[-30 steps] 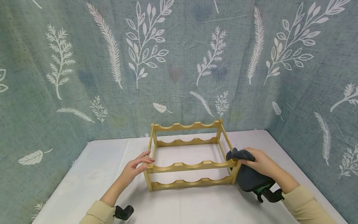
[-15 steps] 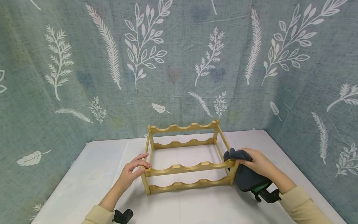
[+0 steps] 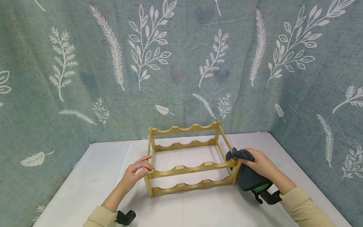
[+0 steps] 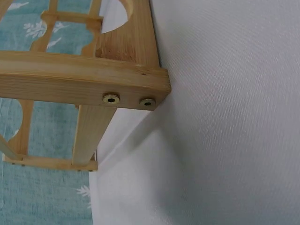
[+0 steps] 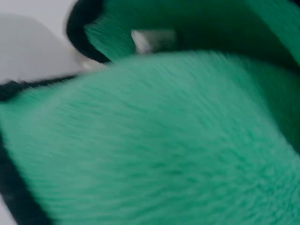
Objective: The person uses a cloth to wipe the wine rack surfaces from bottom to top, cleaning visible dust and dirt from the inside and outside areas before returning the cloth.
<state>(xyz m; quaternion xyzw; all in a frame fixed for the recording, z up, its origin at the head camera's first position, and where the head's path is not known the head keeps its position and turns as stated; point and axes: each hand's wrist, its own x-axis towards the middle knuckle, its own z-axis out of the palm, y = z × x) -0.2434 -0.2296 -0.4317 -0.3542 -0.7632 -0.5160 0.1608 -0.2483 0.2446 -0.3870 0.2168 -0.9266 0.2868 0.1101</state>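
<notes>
A patterned curtain stands behind and beside the white table. The wooden rack stands mid-table. A dark cloth, green underneath, wraps its near right corner and hangs down the right side. The right hand grasps cloth there; the left hand pinches the rack's near left corner.

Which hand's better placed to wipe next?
Probably the right hand: it holds the plush cloth at the right end of the bottle rack; the left hand, without cloth, rests at its left end.
</notes>
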